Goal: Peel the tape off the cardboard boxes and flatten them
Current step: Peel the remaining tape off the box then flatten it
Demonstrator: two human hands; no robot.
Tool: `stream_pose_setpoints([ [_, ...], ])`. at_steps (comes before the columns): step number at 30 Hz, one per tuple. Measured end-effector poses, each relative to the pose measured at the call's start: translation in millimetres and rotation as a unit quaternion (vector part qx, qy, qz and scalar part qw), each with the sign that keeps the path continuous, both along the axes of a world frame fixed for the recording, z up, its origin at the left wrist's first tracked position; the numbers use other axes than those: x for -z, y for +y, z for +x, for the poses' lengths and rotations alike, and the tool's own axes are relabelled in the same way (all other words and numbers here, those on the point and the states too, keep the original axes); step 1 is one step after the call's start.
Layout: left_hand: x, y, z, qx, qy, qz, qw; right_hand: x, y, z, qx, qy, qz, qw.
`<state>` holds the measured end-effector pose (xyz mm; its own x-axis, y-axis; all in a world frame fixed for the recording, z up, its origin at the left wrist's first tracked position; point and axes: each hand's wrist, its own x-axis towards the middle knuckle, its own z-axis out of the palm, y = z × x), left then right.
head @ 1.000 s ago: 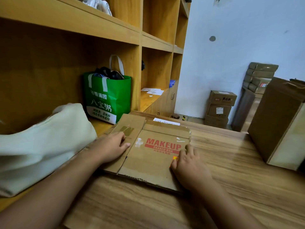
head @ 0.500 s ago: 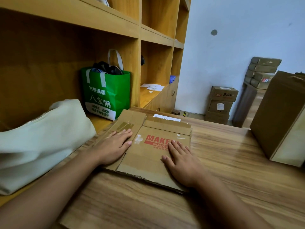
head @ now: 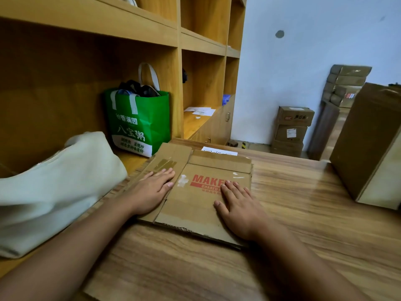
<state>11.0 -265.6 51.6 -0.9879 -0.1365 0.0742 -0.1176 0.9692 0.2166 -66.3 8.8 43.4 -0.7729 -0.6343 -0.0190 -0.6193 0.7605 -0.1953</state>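
Observation:
A flattened cardboard box [head: 195, 205] with red "MAKEUP" print lies on the wooden table [head: 303, 224], on top of another flat cardboard sheet. My left hand [head: 152, 187] lies palm down on its left flap, beside a strip of brownish tape [head: 166, 164]. My right hand [head: 238, 205] lies flat with fingers spread on the printed panel, covering part of the lettering. Neither hand holds anything. A second, upright cardboard box [head: 368, 144] stands at the table's right edge.
A green tote bag [head: 138, 122] and a pale cloth bag [head: 54, 185] sit on the wooden shelf unit's ledge at left. Stacked cardboard boxes [head: 293, 129] stand on the floor by the far wall, more [head: 347, 83] beyond at the right. A white paper [head: 219, 151] lies behind the flattened box.
My right hand went from curled at the box's near edge to flat and spread on the printed panel. My left hand flattened and slid slightly forward on the flap.

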Motion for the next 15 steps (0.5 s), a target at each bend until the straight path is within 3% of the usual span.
stream_pose_setpoints([
  [11, 0, 1, -1, -0.007, 0.01, -0.012, 1.0, 6, -2, -2, 0.002, 0.01, -0.017, 1.0],
  [15, -18, 11, -2, -0.019, -0.008, -0.087, 0.996, 0, -3, 5, 0.001, 0.022, -0.056, 0.998],
])
